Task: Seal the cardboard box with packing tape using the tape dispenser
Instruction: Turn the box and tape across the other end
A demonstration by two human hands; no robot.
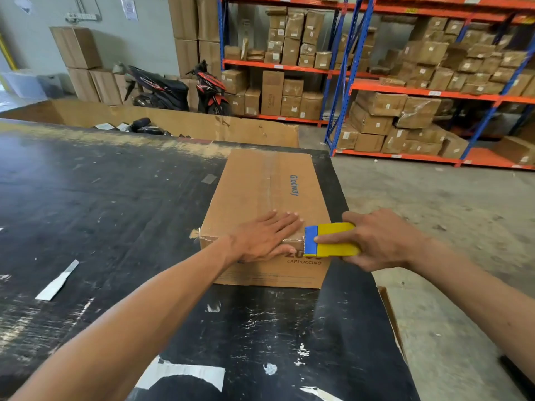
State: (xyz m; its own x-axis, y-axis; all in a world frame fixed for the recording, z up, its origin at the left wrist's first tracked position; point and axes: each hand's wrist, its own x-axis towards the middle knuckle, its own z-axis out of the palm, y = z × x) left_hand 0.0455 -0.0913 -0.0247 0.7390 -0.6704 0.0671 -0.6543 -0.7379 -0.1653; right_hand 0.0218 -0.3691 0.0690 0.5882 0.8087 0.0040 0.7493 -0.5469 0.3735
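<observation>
A brown cardboard box (260, 186) lies closed on the black table (115, 212), near its right edge, with clear tape running along the top seam. My left hand (263, 235) rests flat on the box's near top edge, fingers spread, thumb over the front face. My right hand (376, 241) grips a yellow and blue tape dispenser (330, 240), whose blue end touches the box's near right corner beside my left fingertips. The tape roll itself is hidden by my hand.
Scraps of white tape (58, 280) are stuck to the scuffed table. A large open cardboard bin (188, 123) stands behind the table. Beyond are two parked scooters (179, 88) and blue-orange racks (405, 82) full of boxes. Concrete floor lies to the right.
</observation>
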